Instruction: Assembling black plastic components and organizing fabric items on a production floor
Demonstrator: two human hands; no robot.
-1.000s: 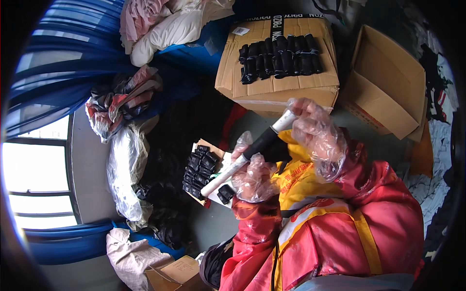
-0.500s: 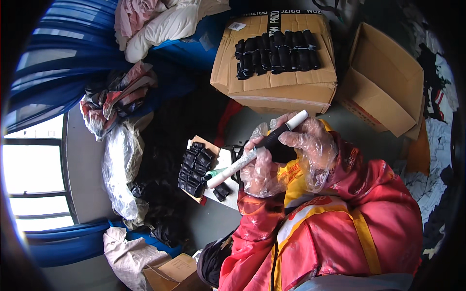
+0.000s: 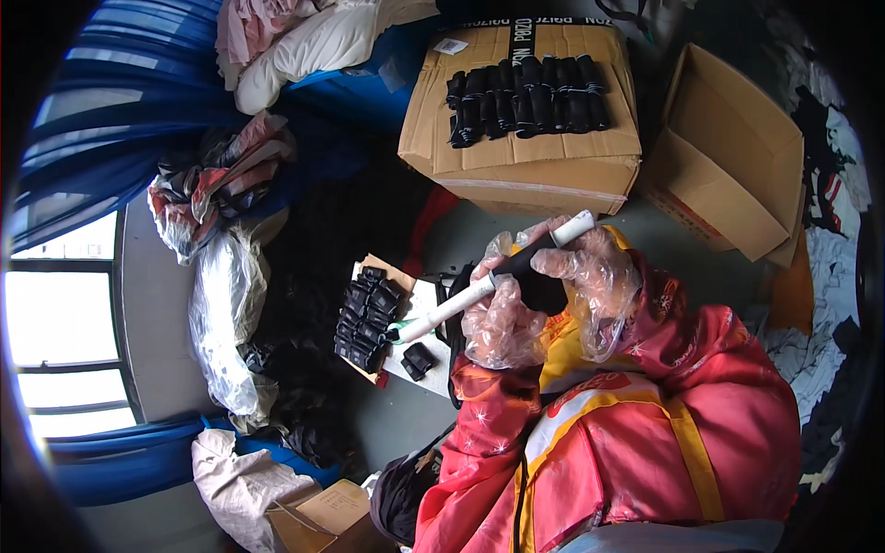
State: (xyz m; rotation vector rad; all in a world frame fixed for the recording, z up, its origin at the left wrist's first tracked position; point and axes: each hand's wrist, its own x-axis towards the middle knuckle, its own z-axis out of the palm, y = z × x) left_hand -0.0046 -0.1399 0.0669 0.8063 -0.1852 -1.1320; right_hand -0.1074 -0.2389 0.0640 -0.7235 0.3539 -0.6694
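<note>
Looks like smooth plastic on the white tube (image 3: 442, 313), with matt black cloth (image 3: 546, 288) around it. Crinkly, glossy clear plastic for the gloves (image 3: 505, 327), slick shiny fabric on the red sleeves (image 3: 493, 429). Matt cardboard for the big far box (image 3: 502, 164), tbh.

Over the last second, the right hand in a clear plastic glove (image 3: 599, 278) has come down from the upper end of the smooth white cylindrical tube (image 3: 447, 311), which now projects bare past the fingers; these have shifted onto the soft black fabric piece (image 3: 541, 290) around the tube. The left hand, likewise gloved in clear plastic (image 3: 502, 323), now lies nearer its partner. The tube has swung to a flatter slant, and its lower end has risen in view, leaving the loose black folded fabric roll (image 3: 418, 359) more fully exposed.
</note>
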